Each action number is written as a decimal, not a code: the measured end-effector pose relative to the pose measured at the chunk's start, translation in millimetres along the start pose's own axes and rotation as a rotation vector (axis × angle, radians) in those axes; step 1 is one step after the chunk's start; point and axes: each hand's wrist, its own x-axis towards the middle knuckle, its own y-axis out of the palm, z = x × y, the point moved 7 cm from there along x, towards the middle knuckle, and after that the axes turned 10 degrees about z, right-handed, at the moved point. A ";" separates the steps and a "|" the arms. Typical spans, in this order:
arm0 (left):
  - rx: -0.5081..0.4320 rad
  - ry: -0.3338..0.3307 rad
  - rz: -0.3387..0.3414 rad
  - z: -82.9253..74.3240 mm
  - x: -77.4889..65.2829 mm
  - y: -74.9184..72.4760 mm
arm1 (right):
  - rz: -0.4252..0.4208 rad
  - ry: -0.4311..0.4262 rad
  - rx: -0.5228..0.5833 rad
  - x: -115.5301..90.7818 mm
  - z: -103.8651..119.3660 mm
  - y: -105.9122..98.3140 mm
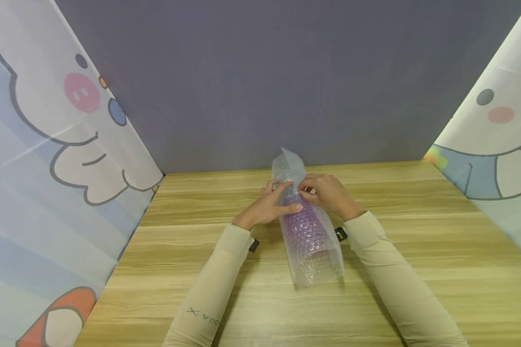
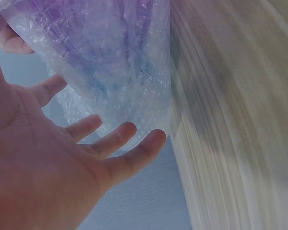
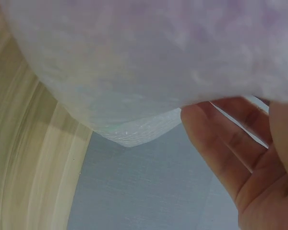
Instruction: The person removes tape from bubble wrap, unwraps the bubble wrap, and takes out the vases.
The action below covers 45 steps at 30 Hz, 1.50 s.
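Observation:
A sheet of clear bubble wrap [image 1: 317,270] is rolled around a purple object [image 1: 303,224], whose kind the plastic hides. The roll lies lengthwise on the table, its far end a loose flap. My left hand [image 1: 266,206] rests on the roll's left side, thumb across the top; in the left wrist view its spread fingers [image 2: 149,143] lie along the bubble wrap [image 2: 134,91]. From the right, my right hand [image 1: 327,193] pinches the wrap's edge near the left fingertips. Its fingers [image 3: 206,139] reach partly behind the wrap [image 3: 134,72] in the right wrist view.
The wood-grain table [image 1: 191,202] ends at a grey panel [image 1: 286,82] behind the roll. Cartoon-printed sheets stand on the left [image 1: 39,193] and right [image 1: 495,144]. A dark strap piece [image 1: 340,234] shows by the right wrist.

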 end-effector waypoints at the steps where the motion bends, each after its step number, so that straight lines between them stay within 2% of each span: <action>1: 0.000 -0.001 0.001 0.3 0.4 0.2 | 0.000 -0.001 0.002 0.2 0.1 -0.2; 15: 0.002 0.005 -0.006 1.9 2.8 1.6 | 0.014 0.031 0.004 -0.3 -2.5 1.5; 27: -0.037 0.018 -0.005 2.6 5.9 4.1 | 0.004 0.034 -0.008 -1.9 -6.3 2.9; 31: -0.046 0.002 -0.012 4.0 4.1 3.1 | 0.019 0.050 0.001 0.7 -5.5 3.6; 38: -0.068 0.010 0.002 4.2 4.3 3.3 | -0.022 0.132 0.047 -3.8 -17.2 -1.3; 45: -0.079 0.004 0.008 6.2 3.3 3.3 | -0.019 0.123 0.108 -3.1 -17.0 -1.8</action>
